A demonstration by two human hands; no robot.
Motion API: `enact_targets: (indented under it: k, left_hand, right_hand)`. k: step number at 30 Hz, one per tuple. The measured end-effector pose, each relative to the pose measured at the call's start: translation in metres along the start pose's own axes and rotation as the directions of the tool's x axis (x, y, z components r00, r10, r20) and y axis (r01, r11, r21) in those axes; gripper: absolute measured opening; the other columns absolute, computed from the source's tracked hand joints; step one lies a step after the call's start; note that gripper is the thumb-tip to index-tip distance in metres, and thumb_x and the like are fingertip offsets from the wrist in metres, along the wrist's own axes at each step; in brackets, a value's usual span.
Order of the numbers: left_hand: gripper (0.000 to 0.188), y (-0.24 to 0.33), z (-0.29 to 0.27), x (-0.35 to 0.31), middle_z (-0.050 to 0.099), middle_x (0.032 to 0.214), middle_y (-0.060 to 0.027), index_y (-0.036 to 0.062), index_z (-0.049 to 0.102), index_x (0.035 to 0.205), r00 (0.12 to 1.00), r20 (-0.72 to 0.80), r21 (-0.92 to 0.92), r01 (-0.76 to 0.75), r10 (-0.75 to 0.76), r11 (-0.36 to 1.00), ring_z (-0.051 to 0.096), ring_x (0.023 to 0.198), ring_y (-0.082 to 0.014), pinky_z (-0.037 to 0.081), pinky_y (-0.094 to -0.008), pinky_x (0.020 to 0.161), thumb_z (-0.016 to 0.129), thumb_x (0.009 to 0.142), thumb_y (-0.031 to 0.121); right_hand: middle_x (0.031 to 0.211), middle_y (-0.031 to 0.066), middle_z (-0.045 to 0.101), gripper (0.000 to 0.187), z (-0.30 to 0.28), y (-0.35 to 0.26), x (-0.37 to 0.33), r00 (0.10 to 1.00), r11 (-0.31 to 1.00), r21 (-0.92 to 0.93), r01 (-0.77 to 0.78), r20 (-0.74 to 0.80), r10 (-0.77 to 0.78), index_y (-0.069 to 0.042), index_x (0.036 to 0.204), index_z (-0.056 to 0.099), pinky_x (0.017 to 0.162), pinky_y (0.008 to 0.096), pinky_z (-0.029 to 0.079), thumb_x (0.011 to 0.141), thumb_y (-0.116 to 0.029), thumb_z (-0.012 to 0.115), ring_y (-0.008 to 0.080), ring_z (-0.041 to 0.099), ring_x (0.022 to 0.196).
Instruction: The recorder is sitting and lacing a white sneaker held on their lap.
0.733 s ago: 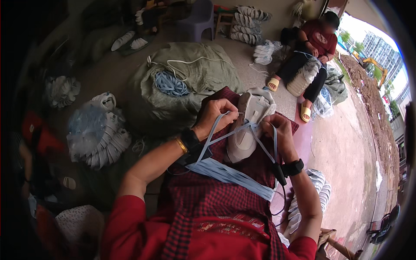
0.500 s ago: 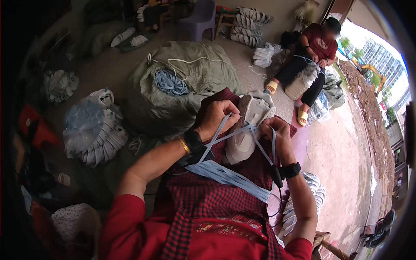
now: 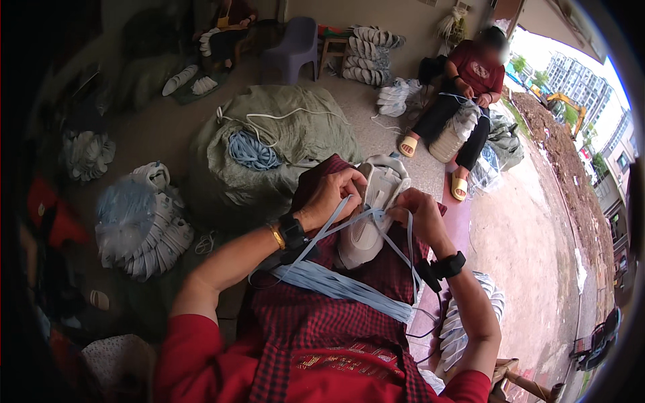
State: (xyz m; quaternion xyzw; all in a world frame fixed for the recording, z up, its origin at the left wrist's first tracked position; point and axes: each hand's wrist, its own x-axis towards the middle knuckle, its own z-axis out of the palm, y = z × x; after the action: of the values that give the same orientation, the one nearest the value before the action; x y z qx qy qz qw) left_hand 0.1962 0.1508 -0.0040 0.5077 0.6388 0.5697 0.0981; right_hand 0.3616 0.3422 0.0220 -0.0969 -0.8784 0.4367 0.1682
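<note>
Sack (image 3: 306, 144) is standing on the floor beyond the lap, sitting lower and a little further left in the view than half a second ago, so the head seems to be tilting up and turning right. Checked apron (image 3: 282, 322) is covering the lap, and a flat lace bundle (image 3: 342, 289) is stretching across it. White shoe (image 3: 359, 242) is lying on the apron just beyond that bundle, toe toward the wearer. Left hand (image 3: 329, 203) and right hand (image 3: 424, 216) are keeping nearly the same places at its two sides, so the lacing is probably staying at one stage. Left fingers (image 3: 348, 179) are pinching closed on a blue lace (image 3: 321, 233), its tip not showing clearly; right fingers (image 3: 406, 199) are also pressing together, apparently gripping another strand (image 3: 410, 240), while the strands are crossing over the shoe's middle.
</note>
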Motion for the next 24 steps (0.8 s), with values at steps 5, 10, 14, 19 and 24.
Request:
enact_targets:
  k: [5,10,14,19,24]
  left_hand:
    - [0.052,0.016,-0.022,0.026,0.065,0.075,-0.0102,0.0059,0.060,0.127,0.949,0.303,0.267,-0.174,0.088,0.948,0.067,0.072,-0.0209,0.052,-0.0331,0.073,0.065,0.076,-0.003]
    - [0.028,0.011,-0.033,0.041,0.068,0.083,-0.0129,0.0041,0.064,0.103,0.885,0.406,0.313,-0.369,0.228,0.875,0.068,0.079,-0.0262,0.051,-0.0367,0.072,0.071,0.077,0.001]
    - [0.023,0.006,-0.041,0.037,0.069,0.086,-0.0121,0.0028,0.065,0.099,0.878,0.433,0.305,-0.356,0.204,0.883,0.068,0.080,-0.0266,0.051,-0.0374,0.072,0.076,0.079,0.009]
    - [0.020,0.003,-0.040,0.036,0.070,0.088,-0.0122,0.0034,0.066,0.097,0.860,0.381,0.329,-0.468,0.339,0.820,0.067,0.081,-0.0285,0.051,-0.0382,0.075,0.076,0.081,0.011]
    - [0.021,0.000,-0.040,0.037,0.070,0.089,-0.0106,0.0042,0.067,0.096,0.873,0.395,0.298,-0.417,0.287,0.858,0.066,0.082,-0.0291,0.052,-0.0379,0.078,0.077,0.079,0.011]
  right_hand:
    - [0.077,0.0175,0.066,0.014,-0.027,-0.029,0.013,0.953,0.843,-0.451,0.293,0.065,-0.297,0.002,0.085,0.061,0.066,0.0421,0.052,0.073,0.008,0.057,0.0353,0.068,0.073]
    - [0.075,0.0171,0.064,0.014,0.013,-0.044,0.039,0.898,0.889,-0.132,0.439,0.026,-0.439,0.002,0.087,0.062,0.064,0.0388,0.051,0.074,0.006,0.058,0.0324,0.066,0.070]
    - [0.072,0.0175,0.062,0.007,0.039,-0.027,0.052,0.908,0.852,-0.325,0.410,0.051,-0.417,-0.001,0.081,0.060,0.062,0.0409,0.049,0.075,0.003,0.062,0.0353,0.064,0.070]
    - [0.069,0.0163,0.061,0.009,0.039,-0.032,0.050,0.932,0.876,-0.323,0.357,0.068,-0.355,-0.002,0.078,0.058,0.060,0.0408,0.047,0.079,-0.004,0.067,0.0358,0.058,0.062]
    - [0.068,0.0142,0.059,0.014,0.032,-0.047,0.048,0.929,0.903,-0.219,0.369,0.074,-0.362,-0.002,0.076,0.058,0.060,0.0392,0.046,0.080,-0.007,0.070,0.0282,0.059,0.063]
